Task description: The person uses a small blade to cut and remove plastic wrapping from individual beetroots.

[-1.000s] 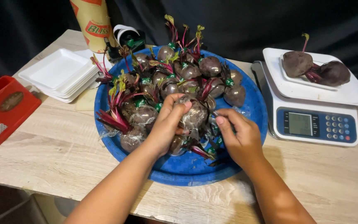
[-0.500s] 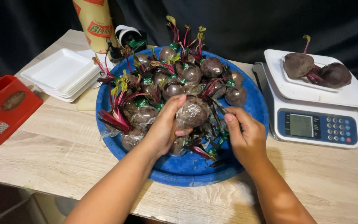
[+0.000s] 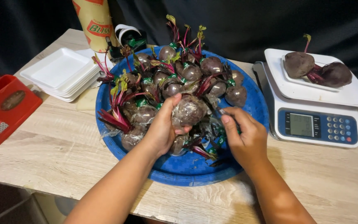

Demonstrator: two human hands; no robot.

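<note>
**Beets piled on a blue tray, one getting grabbed**

So biggest first: one light wooden table (image 3: 42, 170) with everything sitting on it. On that, one big round blue tray (image 3: 187, 172) heaped with beets (image 3: 191, 72). I count roughly fifteen or more, hard to be exact since they overlap, most wrapped in clear film with red stems and green tape at the tops. To the right there's one white digital scale (image 3: 318, 126) with a white foam tray (image 3: 324, 89) on its platform, and two unwrapped beets (image 3: 299, 64) lie in that. On the left, one stack of empty white foam trays (image 3: 59, 70), a few deep but I can't tell the exact number, and one red plastic caddy (image 3: 5, 108) at the table edge. One roll of cling film (image 3: 94, 23) stands upright behind the blue tray.

Hands: the left hand (image 3: 160, 128) is curled around one wrapped beet (image 3: 189, 110) at the front of the pile, gripping it. The right hand (image 3: 245, 135) is just beside it, fingers pinched on something small by that beet's stem end; can't tell exactly what.
</note>
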